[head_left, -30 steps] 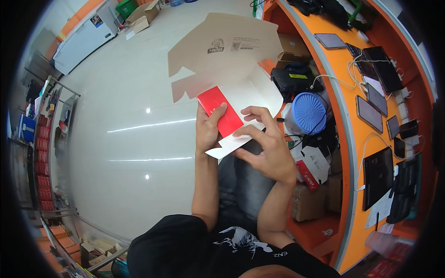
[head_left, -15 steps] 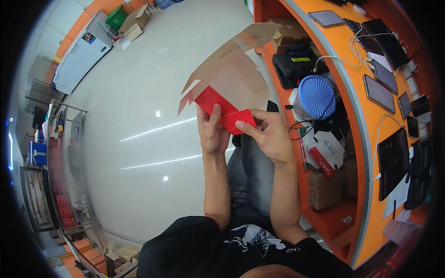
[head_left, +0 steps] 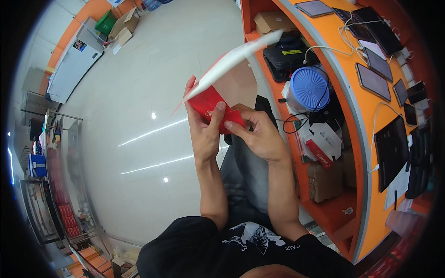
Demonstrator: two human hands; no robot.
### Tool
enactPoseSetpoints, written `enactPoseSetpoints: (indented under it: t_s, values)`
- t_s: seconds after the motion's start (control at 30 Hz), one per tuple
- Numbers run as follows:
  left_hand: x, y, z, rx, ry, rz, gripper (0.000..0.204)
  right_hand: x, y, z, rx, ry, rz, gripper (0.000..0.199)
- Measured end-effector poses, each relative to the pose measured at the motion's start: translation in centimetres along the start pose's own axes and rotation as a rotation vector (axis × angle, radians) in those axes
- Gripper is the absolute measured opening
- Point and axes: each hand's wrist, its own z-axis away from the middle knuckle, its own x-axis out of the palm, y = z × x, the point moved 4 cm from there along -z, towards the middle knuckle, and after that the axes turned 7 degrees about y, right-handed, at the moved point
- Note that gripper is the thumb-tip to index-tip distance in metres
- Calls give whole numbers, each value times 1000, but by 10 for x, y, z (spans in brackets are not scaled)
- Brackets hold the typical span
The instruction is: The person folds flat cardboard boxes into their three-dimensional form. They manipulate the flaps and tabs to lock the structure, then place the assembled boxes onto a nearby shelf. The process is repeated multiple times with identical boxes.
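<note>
A partly folded paperboard carton [head_left: 207,103] with red panels is held above my lap. My left hand [head_left: 205,136] grips its left side, the thumb pressed on the red face and the fingers mostly behind. At the lower right red panel, my right hand [head_left: 265,137] pinches the board between thumb and fingers. A long white flap, smeared by motion, sticks up and to the right from the carton's upper edge. Behind it shows a pale tan panel. The undersides of the carton are hidden.
On my right stands an orange counter [head_left: 345,60] with phones, tablets and cables. Its shelf holds a blue-lidded tub [head_left: 309,89], a black case [head_left: 289,60] and cardboard boxes. A white chest freezer [head_left: 76,60] is far left; nearer left is a metal rack [head_left: 67,171].
Both hands and the carton have shifted slightly left. The large upper flap has swung from showing its tan face to a narrow white edge-on blur. My left fingertips now show above the carton's left edge.
</note>
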Motion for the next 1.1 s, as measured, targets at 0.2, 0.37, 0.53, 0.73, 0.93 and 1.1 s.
enactPoseSetpoints:
  t_s: [0.2, 0.37, 0.53, 0.73, 0.93, 1.1]
  values:
    - [0, 9, -1, 33, 37, 47, 53, 13, 2, -4, -79, 66, 16, 22]
    - [4, 4, 5, 31, 101, 135, 51, 8, 2, -3, -106, 35, 204, 21]
    - [-2, -6, -4, 22, 102, 180, 44, 4, -5, -5, -194, 173, 196, 22]
    - [-18, -16, -11, 46, 226, 335, 38, 4, -10, -4, -373, 354, 425, 29]
    - [-12, -17, -10, 8, 123, 300, 38, 11, -7, -7, -621, 359, 570, 35]
    - [-5, -12, -6, -3, -16, 330, 36, 7, -10, -6, -620, 341, 550, 35]
